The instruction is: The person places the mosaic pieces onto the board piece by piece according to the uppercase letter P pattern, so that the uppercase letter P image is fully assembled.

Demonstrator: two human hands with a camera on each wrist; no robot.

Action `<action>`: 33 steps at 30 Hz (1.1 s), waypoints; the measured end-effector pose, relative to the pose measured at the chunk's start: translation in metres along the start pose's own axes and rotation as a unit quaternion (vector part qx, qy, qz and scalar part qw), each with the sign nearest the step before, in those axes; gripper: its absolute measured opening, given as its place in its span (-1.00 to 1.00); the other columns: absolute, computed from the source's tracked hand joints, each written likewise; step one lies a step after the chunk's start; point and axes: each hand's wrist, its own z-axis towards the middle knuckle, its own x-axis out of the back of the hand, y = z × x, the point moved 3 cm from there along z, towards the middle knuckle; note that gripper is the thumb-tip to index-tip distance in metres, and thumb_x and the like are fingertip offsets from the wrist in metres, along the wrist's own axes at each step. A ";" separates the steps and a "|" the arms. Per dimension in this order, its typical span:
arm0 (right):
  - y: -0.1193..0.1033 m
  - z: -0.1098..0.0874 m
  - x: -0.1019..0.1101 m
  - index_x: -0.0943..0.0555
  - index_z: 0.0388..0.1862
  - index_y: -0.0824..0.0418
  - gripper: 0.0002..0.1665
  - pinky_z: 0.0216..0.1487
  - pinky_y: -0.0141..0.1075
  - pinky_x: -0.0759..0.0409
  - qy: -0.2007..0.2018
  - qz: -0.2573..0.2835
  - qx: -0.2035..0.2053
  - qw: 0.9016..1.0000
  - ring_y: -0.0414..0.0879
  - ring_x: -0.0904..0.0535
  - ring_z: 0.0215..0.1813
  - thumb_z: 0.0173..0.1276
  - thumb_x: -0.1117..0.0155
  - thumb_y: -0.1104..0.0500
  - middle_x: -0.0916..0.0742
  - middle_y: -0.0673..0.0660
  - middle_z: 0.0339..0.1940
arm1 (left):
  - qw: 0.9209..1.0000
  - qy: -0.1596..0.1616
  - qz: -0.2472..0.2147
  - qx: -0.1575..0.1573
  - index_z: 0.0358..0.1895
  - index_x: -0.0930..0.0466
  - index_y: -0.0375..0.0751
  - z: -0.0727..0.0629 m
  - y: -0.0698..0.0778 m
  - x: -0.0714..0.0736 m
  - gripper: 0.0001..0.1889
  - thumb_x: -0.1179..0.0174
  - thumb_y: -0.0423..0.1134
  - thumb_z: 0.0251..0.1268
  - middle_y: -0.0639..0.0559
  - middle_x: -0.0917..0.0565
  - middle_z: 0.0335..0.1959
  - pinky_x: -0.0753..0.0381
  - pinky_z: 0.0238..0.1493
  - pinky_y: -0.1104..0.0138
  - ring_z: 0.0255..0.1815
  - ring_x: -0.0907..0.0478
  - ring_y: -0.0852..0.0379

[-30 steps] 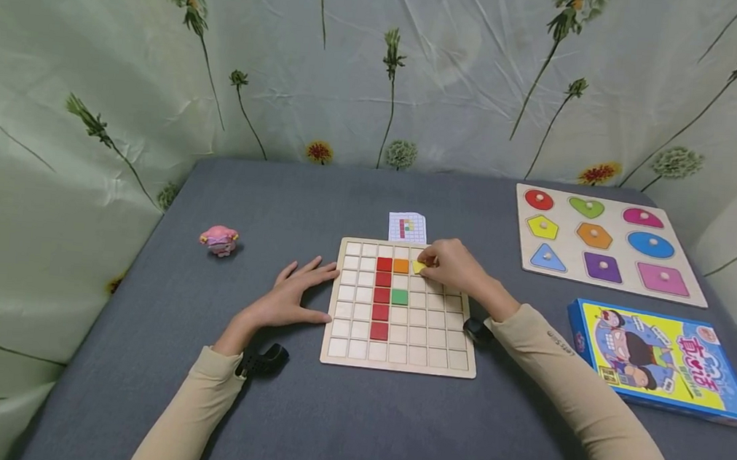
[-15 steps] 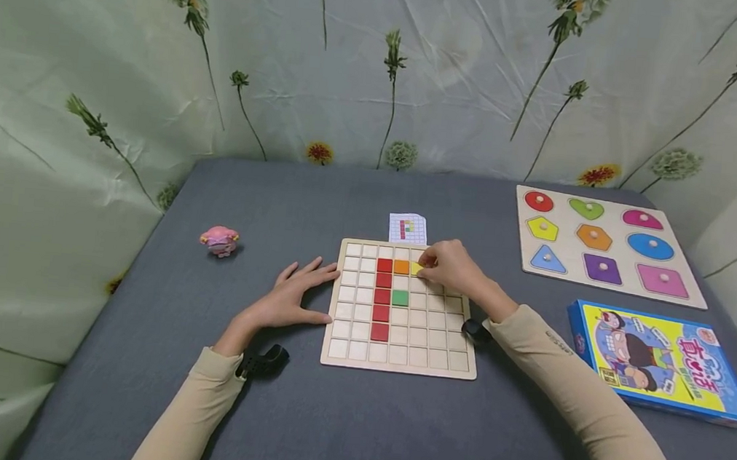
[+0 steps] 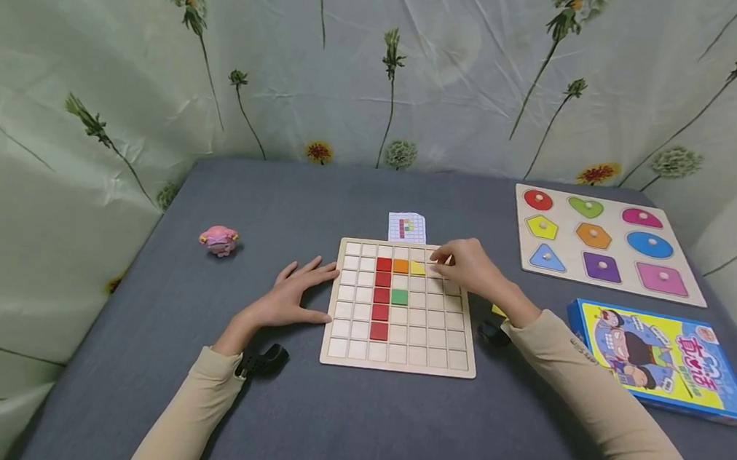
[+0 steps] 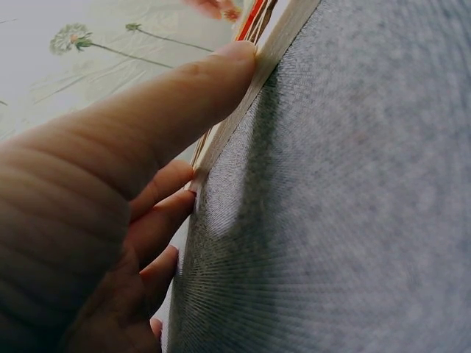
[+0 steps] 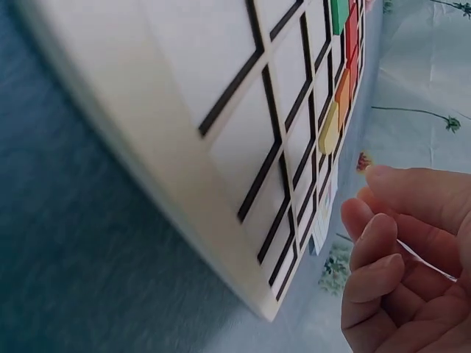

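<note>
A wooden grid board [image 3: 438, 372] of white squares lies on the table. It bears a column of red tiles [image 3: 382, 296], an orange tile [image 3: 401, 266], a green tile [image 3: 399, 297] and a yellow tile [image 3: 417, 268] right of the orange one. My left hand [image 3: 293, 300] rests at the board's left edge, its thumb [image 4: 199, 88] and fingertips against the wooden side. Over the upper right squares, just right of the yellow tile, hovers my right hand [image 3: 470, 268]. Its fingers are loosely bent with nothing between thumb and fingertips in the right wrist view.
A small pattern card [image 3: 407, 227] lies behind the board. Part of another yellow piece [image 3: 499, 311] shows beside the right wrist. At the right are a shape puzzle board [image 3: 613, 245] and a blue-and-yellow box [image 3: 662, 362]. A pink toy figure [image 3: 219, 239] stands at the left.
My right hand has let go of the yellow tile and drawn a little to the right. The tile now lies flat beside the orange one. The left hand has stayed put.
</note>
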 end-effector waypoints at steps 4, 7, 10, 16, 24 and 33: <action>0.003 -0.008 0.005 -0.70 -0.20 0.35 -0.79 -0.38 -0.38 -0.44 0.001 -0.010 -0.004 1.000 -0.11 -0.52 -0.41 0.21 -0.28 0.28 -0.74 0.20 -0.37 | 1.000 0.000 0.002 -0.001 0.41 -0.23 -0.11 0.000 -0.001 0.000 -0.16 -0.38 -0.03 0.02 -0.11 -0.22 0.47 0.32 0.41 -0.21 0.55 0.09 -0.20; 0.007 -0.017 0.010 -0.70 -0.20 0.37 -0.79 -0.41 -0.40 -0.40 0.006 -0.011 -0.004 1.000 -0.13 -0.48 -0.44 0.19 -0.29 0.30 -0.73 0.19 -0.39 | 1.000 0.000 0.003 -0.004 0.41 -0.23 -0.11 0.000 -0.001 0.000 -0.16 -0.38 -0.02 0.02 -0.10 -0.21 0.47 0.32 0.41 -0.21 0.55 0.09 -0.20; 0.011 -0.026 0.014 -0.70 -0.22 0.38 -0.80 -0.44 -0.42 -0.38 0.019 -0.015 0.008 1.000 -0.14 -0.46 -0.47 0.18 -0.29 0.33 -0.73 0.19 -0.42 | 1.000 0.003 0.003 -0.006 0.41 -0.23 -0.10 0.000 -0.001 0.000 -0.16 -0.38 -0.03 0.02 -0.09 -0.22 0.47 0.32 0.41 -0.20 0.55 0.08 -0.19; 0.019 -0.040 0.018 -0.69 -0.23 0.39 -0.81 -0.46 -0.40 -0.39 0.028 -0.022 0.013 0.999 -0.17 -0.45 -0.48 0.18 -0.27 0.35 -0.73 0.20 -0.42 | 1.000 0.002 0.004 -0.001 0.41 -0.23 -0.10 -0.001 0.000 0.000 -0.16 -0.38 -0.04 0.02 -0.08 -0.23 0.47 0.32 0.42 -0.19 0.55 0.08 -0.17; 0.031 -0.052 0.023 -0.70 -0.20 0.36 -0.80 -0.43 -0.41 -0.43 0.022 -0.013 -0.014 1.000 -0.15 -0.48 -0.44 0.19 -0.28 0.32 -0.75 0.20 -0.36 | 1.000 0.000 0.001 0.003 0.41 -0.22 -0.10 0.000 -0.001 -0.001 -0.16 -0.38 -0.05 0.02 -0.09 -0.21 0.47 0.34 0.42 -0.21 0.55 0.10 -0.18; 0.047 -0.068 0.026 -0.69 -0.21 0.39 -0.79 -0.44 -0.44 -0.44 0.010 -0.021 -0.031 0.999 -0.17 -0.51 -0.44 0.18 -0.30 0.32 -0.75 0.23 -0.35 | 1.000 -0.001 0.002 0.003 0.41 -0.22 -0.12 0.001 0.000 -0.001 -0.16 -0.38 -0.06 0.03 -0.10 -0.21 0.47 0.34 0.42 -0.21 0.55 0.10 -0.19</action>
